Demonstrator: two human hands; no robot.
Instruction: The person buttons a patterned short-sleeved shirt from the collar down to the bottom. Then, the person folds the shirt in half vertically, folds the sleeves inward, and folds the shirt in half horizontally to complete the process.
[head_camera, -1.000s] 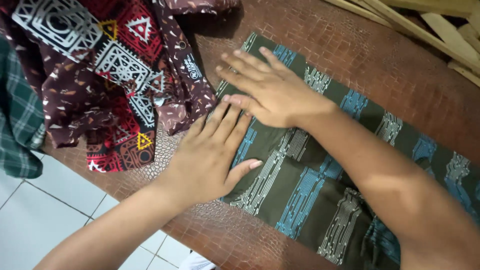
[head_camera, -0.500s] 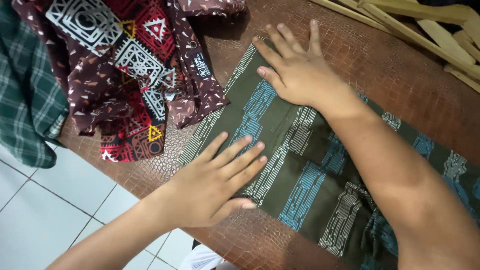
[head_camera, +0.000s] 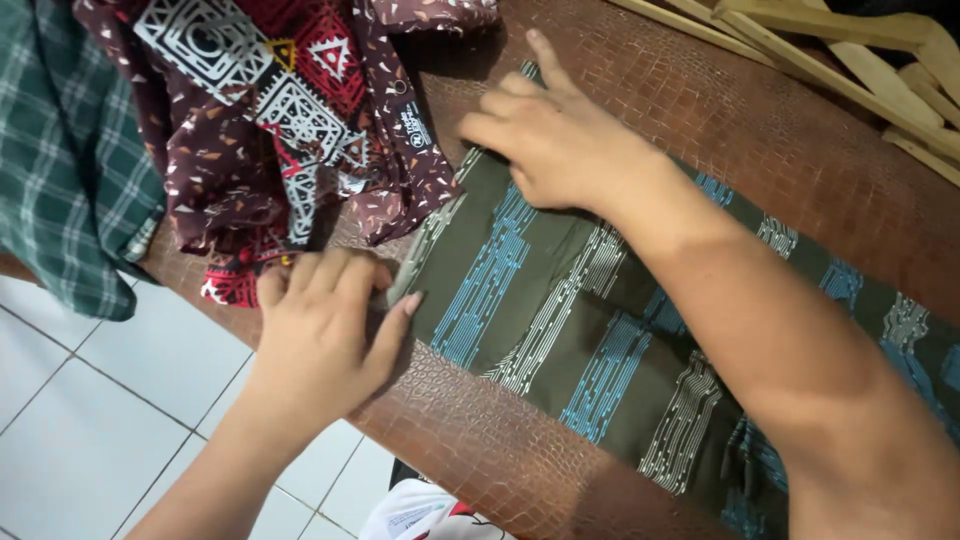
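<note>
Item 1: olive patterned cloth (head_camera: 600, 330), folded flat on brown textured table (head_camera: 760, 150). Left hand (head_camera: 325, 335), fingers curled, pinches the cloth's near end. Right hand (head_camera: 555, 135), open, presses its far end. Maroon shirt (head_camera: 270, 120) beside.

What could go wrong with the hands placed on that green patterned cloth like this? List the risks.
1. The left hand grips only the near corner of the green patterned cloth, at the edge of the brown textured table; the cloth might slip off toward the tiled floor.
2. The right hand presses the far corner beside the maroon patterned garment, which could get caught up with it.
</note>
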